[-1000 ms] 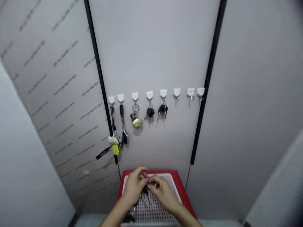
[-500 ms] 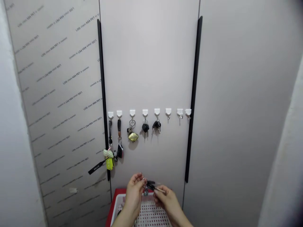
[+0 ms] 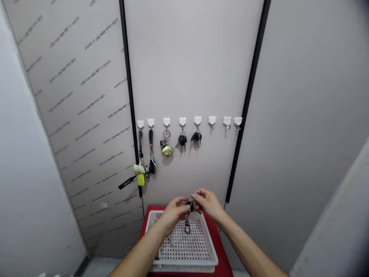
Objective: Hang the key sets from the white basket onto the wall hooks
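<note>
Both of my hands pinch one bunch of keys (image 3: 188, 211) above a white perforated basket (image 3: 207, 246). My left hand (image 3: 173, 213) grips it from the left, my right hand (image 3: 208, 204) from the right, and a metal clasp dangles below. On the wall panel a row of white hooks (image 3: 212, 120) runs across; the five on the left carry key sets (image 3: 167, 145), the three on the right hang bare.
The basket sits on a red surface (image 3: 222, 250). Black vertical strips (image 3: 131, 100) frame the middle wall panel. A film-covered panel with printed text (image 3: 77, 92) stands on the left, a plain grey panel (image 3: 302, 115) on the right.
My hands have lifted the keys out of the basket and shifted a little to the right. The camera view has tilted, showing more of the basket again.
</note>
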The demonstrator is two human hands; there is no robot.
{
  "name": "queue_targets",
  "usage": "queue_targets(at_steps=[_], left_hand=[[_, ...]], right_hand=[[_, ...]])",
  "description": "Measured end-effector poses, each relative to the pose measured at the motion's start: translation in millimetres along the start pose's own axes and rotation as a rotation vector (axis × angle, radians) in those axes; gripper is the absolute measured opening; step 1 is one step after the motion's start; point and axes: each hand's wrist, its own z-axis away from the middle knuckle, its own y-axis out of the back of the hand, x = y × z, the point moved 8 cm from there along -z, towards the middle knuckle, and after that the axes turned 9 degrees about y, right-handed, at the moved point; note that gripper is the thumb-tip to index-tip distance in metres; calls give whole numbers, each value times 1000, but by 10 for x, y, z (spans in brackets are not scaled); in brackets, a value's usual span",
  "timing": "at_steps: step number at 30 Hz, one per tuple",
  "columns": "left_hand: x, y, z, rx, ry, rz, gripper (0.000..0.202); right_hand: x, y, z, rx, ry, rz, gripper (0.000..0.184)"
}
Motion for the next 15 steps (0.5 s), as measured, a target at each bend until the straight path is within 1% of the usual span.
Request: queue_targets(at_steps=[2,3,6,7,9,10,12,15], left_hand=[[-21,-21,-4,-52,-7,54,30],[-19,-6,-8,-50,-22,100,27],[13,108,-14,42,-70,270,16],[24,142,-12,78,-76,318,14],[53,176,-3,122,-82,387,10],[71,178,4,131,-87,414,9],[106,164,24,129,-104,463,8],[120,177,69,160,-115,484,10]], right_hand=[[24,-42,14,-23,5,-2,20],[21,-40,29,-12,31,7,22],[-20,31,125,84,175,134,32],[-25,31,171,90,222,212,33],[9,-25,255,42,272,355,30],[43,-57,285,13,272,393,28],[90,-90,311,-11,244,391,24],[26,-72,278,7,200,334,17]])
